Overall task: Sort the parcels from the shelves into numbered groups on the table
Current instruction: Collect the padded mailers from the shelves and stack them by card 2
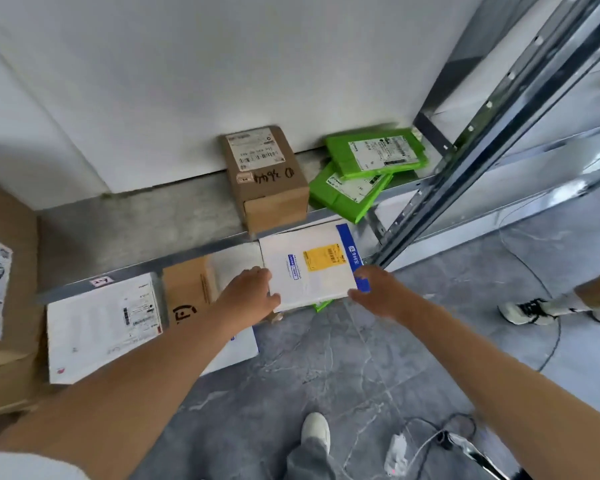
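Head view, looking down at a low shelf (pixel 136 226) against a wall.

- Item in hand: white mailer (pixel 309 268) with a blue stripe and a yellow label. It is at the front edge of the shelf, held over the lower tier. The left hand (pixel 253 292) grips its left edge with fingers curled round it. The right hand (pixel 371 292) pinches its near right corner at the blue stripe.
- On the shelf, not yet taken: one brown box (pixel 267 178) with a label and handwritten marks, and two green parcels (pixel 378 154) stacked askew just beside it.
- Lower tier, not yet taken: a flat white parcel (pixel 101 327), a marked carton (pixel 187 289) beside it, and further white parcels partly hidden by the left arm. A green edge (pixel 323 304) shows beneath the mailer.
- Far left: large cardboard boxes (pixel 7 306), contents not visible.
- Worktop and numbered groups: not in view, so the count of parcels already sorted cannot be told.

Progress, as judged: the task is mid-course at best. One mailer is being lifted and at least six parcels wait on the shelves. The mailer's group number cannot be read from here.
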Available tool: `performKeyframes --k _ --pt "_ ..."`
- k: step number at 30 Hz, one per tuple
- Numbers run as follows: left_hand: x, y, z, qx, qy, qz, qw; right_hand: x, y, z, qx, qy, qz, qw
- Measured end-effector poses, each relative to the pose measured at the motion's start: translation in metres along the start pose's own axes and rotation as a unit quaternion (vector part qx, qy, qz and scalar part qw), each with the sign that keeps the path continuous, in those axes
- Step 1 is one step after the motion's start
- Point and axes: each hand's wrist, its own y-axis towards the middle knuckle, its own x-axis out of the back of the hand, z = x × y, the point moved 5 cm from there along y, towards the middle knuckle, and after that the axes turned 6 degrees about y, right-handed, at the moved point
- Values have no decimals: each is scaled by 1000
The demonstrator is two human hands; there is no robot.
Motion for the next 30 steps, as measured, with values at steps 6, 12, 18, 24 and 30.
performKeyframes --k 6,12,18,24,30 --pt "-67 105 10 74 -35 -8 997 -7 126 -73 5 -42 2 999" --pt "-146 173 32 138 -80 7 987 -46 227 -116 -18 -62 16 998" --pt "-190 214 44 200 -124 0 972 -87 280 -133 -24 -91 31 995" --pt "-208 231 66 274 -179 -56 943 -109 306 -148 -39 -117 -35 992" --pt "-221 237 69 345 -273 -62 896 -102 323 -176 -172 229 -93 954"
